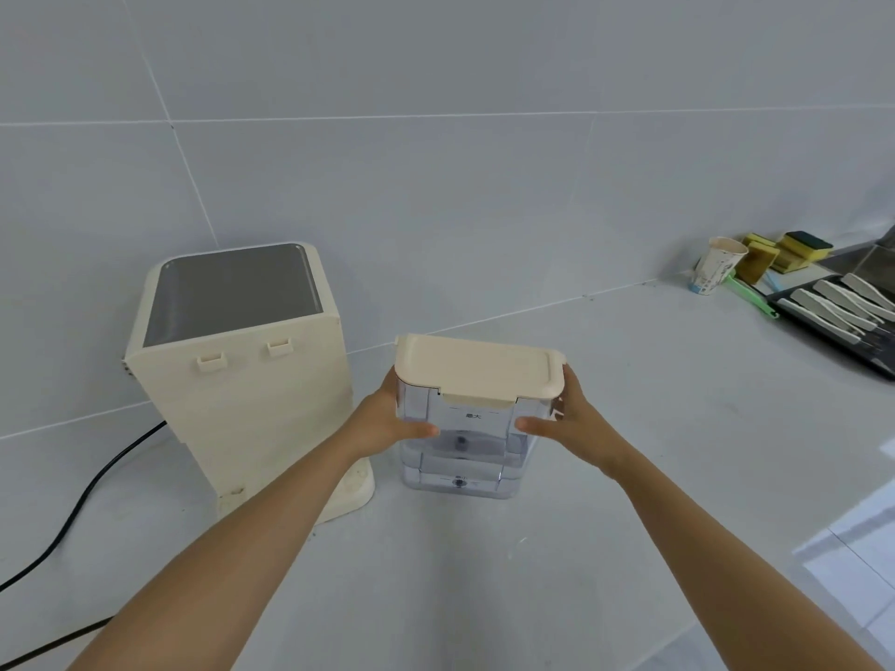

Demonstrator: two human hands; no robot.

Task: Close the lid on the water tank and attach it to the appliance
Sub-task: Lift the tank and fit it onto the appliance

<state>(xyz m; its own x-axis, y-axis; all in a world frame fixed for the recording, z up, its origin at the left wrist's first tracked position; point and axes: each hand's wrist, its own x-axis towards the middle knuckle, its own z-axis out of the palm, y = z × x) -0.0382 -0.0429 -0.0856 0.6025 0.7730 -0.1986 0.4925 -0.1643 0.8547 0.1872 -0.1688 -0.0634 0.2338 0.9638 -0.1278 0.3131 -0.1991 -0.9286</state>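
- Head view: I see my left hand (387, 421) and right hand (564, 421) clamped on opposite sides of the clear water tank (462, 452), thumbs across its front.
- The cream lid (477, 368) sits shut on it.
- The tank stands mid-counter (629, 428), just right of the appliance (242, 365) by the wall edge; they are not joined.

The left hand (387, 421) and right hand (571, 418) are gripping opposite sides of the clear water tank (462, 452), which is standing upright on the table (484, 573). The cream lid (477, 368) is sitting closed on top. The appliance (242, 360) is standing just beside it, apart
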